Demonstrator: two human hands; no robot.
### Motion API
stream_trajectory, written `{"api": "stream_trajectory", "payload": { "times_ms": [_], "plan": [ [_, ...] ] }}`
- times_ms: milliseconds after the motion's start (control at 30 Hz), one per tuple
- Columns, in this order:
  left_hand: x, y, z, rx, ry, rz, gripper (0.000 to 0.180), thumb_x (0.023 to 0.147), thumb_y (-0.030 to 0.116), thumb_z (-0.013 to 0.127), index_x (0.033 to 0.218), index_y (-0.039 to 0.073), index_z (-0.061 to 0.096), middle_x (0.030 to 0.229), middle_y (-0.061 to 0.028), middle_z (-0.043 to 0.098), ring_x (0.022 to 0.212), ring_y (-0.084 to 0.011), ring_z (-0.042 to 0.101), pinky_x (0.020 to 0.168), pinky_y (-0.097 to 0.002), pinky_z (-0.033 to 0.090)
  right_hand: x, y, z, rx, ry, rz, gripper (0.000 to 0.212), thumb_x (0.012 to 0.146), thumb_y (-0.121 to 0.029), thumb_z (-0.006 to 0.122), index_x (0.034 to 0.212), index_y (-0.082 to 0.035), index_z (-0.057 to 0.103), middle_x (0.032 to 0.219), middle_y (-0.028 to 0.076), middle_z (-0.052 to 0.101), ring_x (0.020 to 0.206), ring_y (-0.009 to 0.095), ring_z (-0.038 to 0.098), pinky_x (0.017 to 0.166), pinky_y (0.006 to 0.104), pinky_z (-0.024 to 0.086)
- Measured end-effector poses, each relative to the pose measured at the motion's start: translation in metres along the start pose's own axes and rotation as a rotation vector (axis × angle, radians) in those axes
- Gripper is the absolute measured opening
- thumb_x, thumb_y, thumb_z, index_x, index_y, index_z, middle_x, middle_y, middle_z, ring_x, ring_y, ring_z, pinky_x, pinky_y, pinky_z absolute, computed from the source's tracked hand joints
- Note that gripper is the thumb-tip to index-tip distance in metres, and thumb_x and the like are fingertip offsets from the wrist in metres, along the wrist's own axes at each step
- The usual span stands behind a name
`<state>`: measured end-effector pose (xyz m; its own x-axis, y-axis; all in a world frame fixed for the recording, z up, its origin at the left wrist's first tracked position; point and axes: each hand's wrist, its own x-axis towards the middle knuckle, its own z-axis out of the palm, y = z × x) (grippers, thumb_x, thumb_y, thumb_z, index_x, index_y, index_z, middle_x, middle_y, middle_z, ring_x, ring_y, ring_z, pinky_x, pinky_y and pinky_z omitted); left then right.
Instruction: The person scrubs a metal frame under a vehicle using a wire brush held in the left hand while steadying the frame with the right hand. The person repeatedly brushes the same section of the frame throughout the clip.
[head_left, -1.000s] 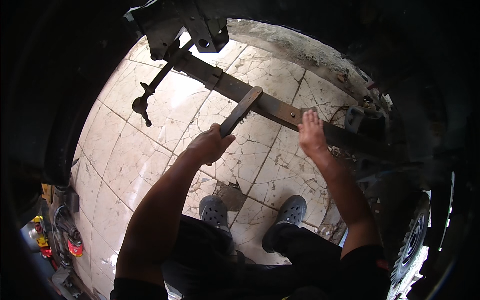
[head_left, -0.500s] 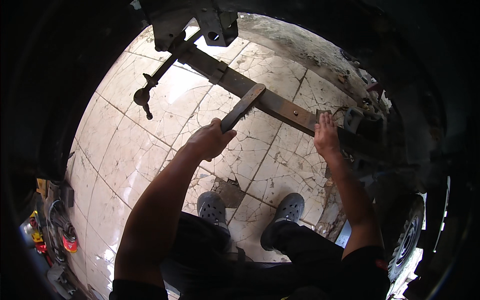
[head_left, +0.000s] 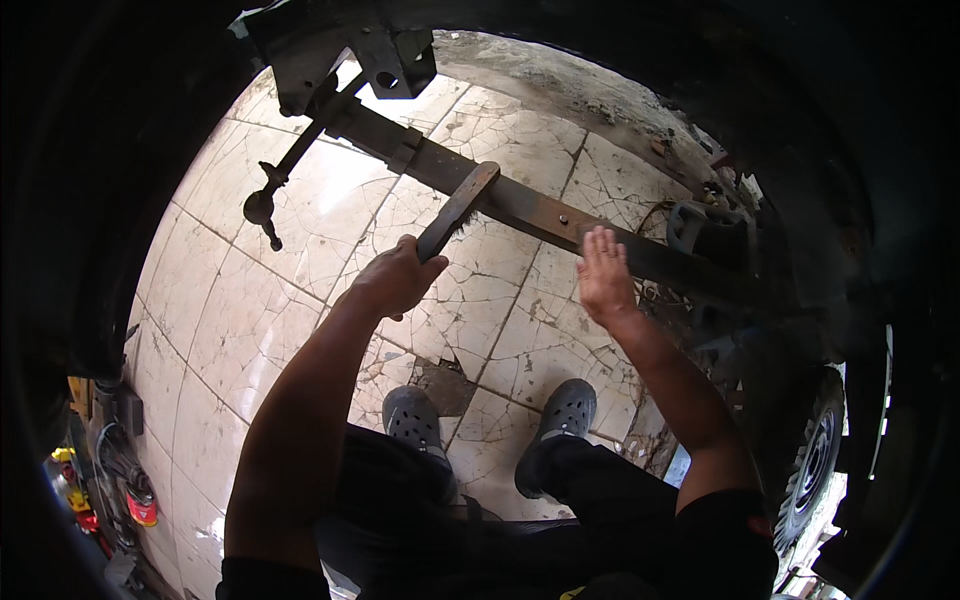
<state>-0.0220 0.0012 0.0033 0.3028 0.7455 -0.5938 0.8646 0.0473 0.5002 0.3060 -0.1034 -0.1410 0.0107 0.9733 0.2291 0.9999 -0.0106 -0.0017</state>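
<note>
My left hand [head_left: 392, 278] is closed round the dark handle of a wire brush [head_left: 462, 208]. The brush reaches up to a long rusty steel beam [head_left: 520, 207], and its far end overlaps the beam. Dark bristles show along the underside. On the beam's right part lies my right hand [head_left: 606, 278], palm down with straight fingers close together. Beneath its fingertips is a small brown flat piece [head_left: 590, 228], maybe sandpaper, mostly hidden. A bolt head [head_left: 564, 219] sticks up from a rust-brown patch just left of those fingers.
At the beam's far left end is a dark bracket [head_left: 395, 75] with a hole, beside a rod with a ball joint [head_left: 258, 208]. Cracked tiles [head_left: 270, 290] cover the floor. A wheel [head_left: 812, 465] stands at right; tools and a red can [head_left: 142, 508] lie at lower left.
My right hand has slid left along the beam toward the bolt head, the small flat piece moving with it. The brush stays at the beam. The whole view has shifted slightly.
</note>
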Motion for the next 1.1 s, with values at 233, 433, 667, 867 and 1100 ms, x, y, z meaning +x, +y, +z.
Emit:
{"api": "stream_trajectory", "payload": {
  "times_ms": [233,433,667,867,1100],
  "plan": [
    [0.000,-0.001,-0.001,0.035,0.017,0.055,0.062,0.097,0.049,0.051,0.123,-0.007,0.046,0.101,-0.0209,0.063,0.081,-0.0283,0.069,0.056,-0.0354,0.061,0.001,0.045,-0.021,-0.086,-0.091,0.206,0.054,0.103,-0.031,0.037,0.142,0.007,0.039,0.151,0.027,0.033,0.142,0.040,0.031,0.117,0.0503,0.023],
    [-0.005,-0.001,-0.003,0.020,0.027,0.053,0.062,0.097,0.049,0.050,0.120,-0.008,0.047,0.099,-0.0199,0.062,0.080,-0.0269,0.068,0.054,-0.0351,0.060,0.002,0.012,-0.019,0.001,-0.079,-0.187,0.055,0.101,-0.029,0.039,0.142,0.008,0.038,0.148,0.028,0.037,0.139,0.041,0.035,0.116,0.0494,0.026],
    [-0.009,0.001,-0.003,-0.018,0.046,0.043,0.057,0.096,0.047,0.053,0.115,-0.007,0.049,0.089,-0.0145,0.063,0.075,-0.0236,0.066,0.053,-0.0351,0.060,-0.029,0.048,-0.040,-0.172,-0.182,-0.013,0.052,0.101,-0.028,0.042,0.138,0.008,0.041,0.143,0.029,0.043,0.135,0.042,0.040,0.111,0.0518,0.032],
    [-0.021,0.002,-0.001,0.003,0.054,0.051,0.058,0.096,0.047,0.053,0.121,-0.006,0.049,0.092,-0.0156,0.063,0.074,-0.0239,0.067,0.054,-0.0353,0.061,-0.029,0.069,-0.065,-0.210,-0.283,0.123,0.054,0.101,-0.030,0.044,0.137,0.009,0.042,0.144,0.030,0.041,0.134,0.042,0.041,0.109,0.0505,0.034],
    [-0.040,-0.006,-0.007,-0.031,0.112,0.004,0.055,0.095,0.045,0.053,0.118,-0.005,0.050,0.086,-0.0100,0.060,0.070,-0.0181,0.063,0.055,-0.0348,0.060,-0.034,0.064,-0.045,-0.067,-0.095,0.119,0.056,0.099,-0.031,0.046,0.137,0.009,0.041,0.143,0.029,0.043,0.135,0.043,0.039,0.110,0.0513,0.032]
  ]
}}
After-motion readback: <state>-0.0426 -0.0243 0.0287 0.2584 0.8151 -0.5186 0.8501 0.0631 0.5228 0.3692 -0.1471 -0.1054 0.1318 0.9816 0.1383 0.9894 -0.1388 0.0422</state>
